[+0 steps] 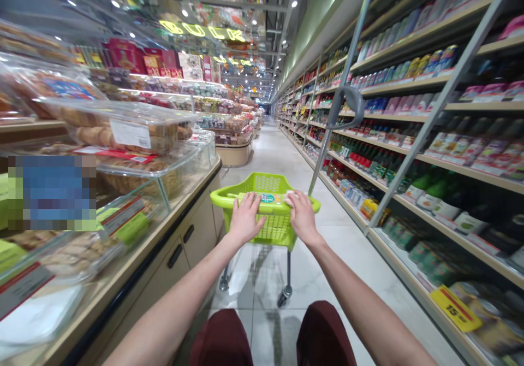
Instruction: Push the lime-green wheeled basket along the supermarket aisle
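Observation:
Both my hands are on the rear bar of a lime green shopping cart in the middle of the aisle. My left hand lies over the left part of the bar, its fingers reaching over the top and its thumb pointing right. Around the right part is my right hand, with something small and whitish, possibly paper, under its fingers. A round teal label shows on the bar between the hands. Dark casters stand on the floor below the basket.
On the left, a wooden counter with glass edges bears clear boxes of baked goods. Tall shelves of bottles and cans line the right side, with a sloping metal pole before them. Pale tiled floor runs ahead between them.

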### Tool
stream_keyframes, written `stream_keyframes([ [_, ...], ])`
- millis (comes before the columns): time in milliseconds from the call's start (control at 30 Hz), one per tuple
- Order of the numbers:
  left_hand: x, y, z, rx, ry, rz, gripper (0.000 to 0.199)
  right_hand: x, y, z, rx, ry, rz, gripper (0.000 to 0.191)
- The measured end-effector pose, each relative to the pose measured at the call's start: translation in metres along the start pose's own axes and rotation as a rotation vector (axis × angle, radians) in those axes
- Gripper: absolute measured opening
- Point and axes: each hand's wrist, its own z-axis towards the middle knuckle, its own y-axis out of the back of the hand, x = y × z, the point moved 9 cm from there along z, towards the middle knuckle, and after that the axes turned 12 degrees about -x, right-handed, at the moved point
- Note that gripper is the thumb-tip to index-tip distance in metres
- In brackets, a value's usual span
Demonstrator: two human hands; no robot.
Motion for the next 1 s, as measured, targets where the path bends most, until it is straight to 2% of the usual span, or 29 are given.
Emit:
stream_keyframes([
  [67, -0.005, 0.001, 0.000, 0.000, -0.007, -0.071, 0.055, 0.027, -0.016, 0.004, 0.019, -0.006, 0.079, 0.055],
  [133, -0.005, 0.009, 0.003, -0.048, 0.026, -0.177, 0.052, 0.048, -0.027, 0.010, 0.014, -0.046, 0.173, 0.061],
  [233, -0.006, 0.028, 0.012, -0.167, 0.096, -0.313, 0.048, 0.056, -0.037, 0.018, 0.023, -0.127, 0.366, 0.066],
  [300, -0.014, 0.028, 0.020, -0.134, 0.100, -0.330, 0.045, 0.047, -0.037, 0.020, 0.035, -0.185, 0.533, 0.066],
  [367, -0.027, 0.016, 0.027, -0.021, 0.093, -0.296, 0.042, 0.027, -0.030, 0.019, 0.006, -0.252, 0.628, 0.062],
  [433, -0.041, 0.005, 0.033, 0.039, 0.083, -0.226, 0.041, 0.001, -0.018, 0.017, -0.055, -0.308, 0.554, 0.055],
  [500, -0.055, -0.001, 0.037, 0.014, 0.056, -0.142, 0.043, -0.018, -0.006, 0.013, -0.086, -0.325, 0.388, 0.048],
  [633, -0.072, -0.006, 0.039, -0.031, -0.004, -0.048, 0.038, -0.030, -0.002, 0.006, -0.010, -0.278, 0.254, 0.047],
  [700, -0.066, -0.003, 0.037, -0.017, -0.028, -0.033, 0.033, -0.033, 0.000, 0.003, -0.005, -0.266, 0.256, 0.048],
  [767, -0.046, 0.004, 0.034, -0.012, -0.020, -0.011, 0.031, -0.037, 0.003, 0.001, -0.019, -0.245, 0.250, 0.048],
  [900, 0.006, 0.023, 0.025, -0.072, 0.165, 0.047, 0.033, -0.033, 0.007, -0.002, -0.011, -0.145, 0.201, 0.047],
  [933, 0.008, 0.024, 0.024, -0.081, 0.190, 0.047, 0.033, -0.031, 0.007, -0.003, -0.015, -0.127, 0.185, 0.047],
  [1000, -0.007, 0.019, 0.024, -0.087, 0.165, 0.020, 0.034, -0.026, 0.007, -0.004, -0.021, -0.103, 0.154, 0.047],
])
